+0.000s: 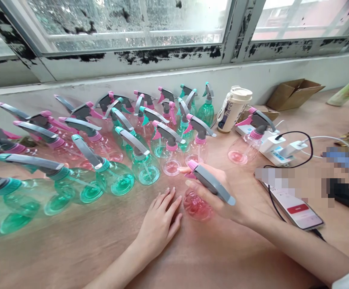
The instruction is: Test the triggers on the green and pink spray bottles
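My right hand (213, 192) is wrapped round the neck of a pink spray bottle (197, 206), below its grey and pink trigger head. That bottle's base is on or just over the wooden table; I cannot tell which. To its left my left hand (164, 214) lies flat on the table, fingers stretched out, holding nothing. Just beyond both hands stand a clear pink spray bottle (171, 158) and a green spray bottle (146, 166). Another pink spray bottle (243, 146) stands apart at the right, by the power strip.
Several more green spray bottles (118, 180) and pink ones crowd the left and back. A white lidded cup (234, 108), a cardboard box (293, 94) and white chargers (275, 148) with cables are at the right. A phone (297, 208) lies near my right forearm. Windows rise behind.
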Motion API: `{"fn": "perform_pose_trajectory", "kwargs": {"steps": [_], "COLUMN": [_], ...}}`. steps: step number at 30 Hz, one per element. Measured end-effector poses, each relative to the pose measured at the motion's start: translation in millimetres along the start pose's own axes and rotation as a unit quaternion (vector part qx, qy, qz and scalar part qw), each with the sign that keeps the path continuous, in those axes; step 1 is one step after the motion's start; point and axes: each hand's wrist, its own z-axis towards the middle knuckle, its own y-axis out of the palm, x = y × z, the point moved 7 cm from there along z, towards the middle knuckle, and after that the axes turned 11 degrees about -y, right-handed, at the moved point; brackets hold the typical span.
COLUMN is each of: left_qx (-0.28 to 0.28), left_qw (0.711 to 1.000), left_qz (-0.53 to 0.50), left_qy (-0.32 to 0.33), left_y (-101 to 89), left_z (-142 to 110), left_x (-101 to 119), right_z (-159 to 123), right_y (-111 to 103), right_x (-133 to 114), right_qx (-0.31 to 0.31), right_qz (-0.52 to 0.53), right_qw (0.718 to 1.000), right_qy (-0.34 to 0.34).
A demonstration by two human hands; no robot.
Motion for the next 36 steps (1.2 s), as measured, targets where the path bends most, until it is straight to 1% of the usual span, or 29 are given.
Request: {"fn": "perform_pose_trajectory", "kwargs": {"steps": [4, 7, 16, 22, 27, 30, 32, 36], "left_qx": [0.001, -0.001, -0.001, -0.008, -0.008, -0.009, -0.007, -0.001], "left_qw": [1.000, 1.000, 1.000, 1.000, 1.000, 1.000, 1.000, 1.000], "left_qz": [-0.007, -0.012, -0.012, -0.013, -0.017, -0.021, -0.025, -0.019], "left_qy": [-0.005, -0.008, -0.006, -0.010, -0.011, -0.012, -0.014, -0.011], "left_y": [0.5, 0.2, 0.1, 2.5, 0.9, 0.2, 0.3, 1.8], "left_z": [0, 0, -1, -1, -1, -1, -1, -2], "left_x": [-1, -2, -1, -2, -2, -2, -3, -3], "right_z": [-5, -8, 2, 6, 9, 6, 2, -5], "right_y": [-1, 1, 0, -1, -3, -1, 0, 1], "right_x": [1, 3, -1, -2, -8, -4, 2, 8], "right_qx": [0.038, 0.044, 0.007, 0.002, -0.017, -0.029, -0.026, 0.000], "right_qz": [-0.005, -0.006, -0.027, -0.032, -0.053, -0.030, -0.004, 0.019], "right_qw": [0.999, 0.998, 0.999, 0.999, 0.998, 0.999, 1.000, 1.000], "right_qy": [0.019, 0.035, 0.017, -0.022, -0.037, -0.017, 0.000, -0.012]}}
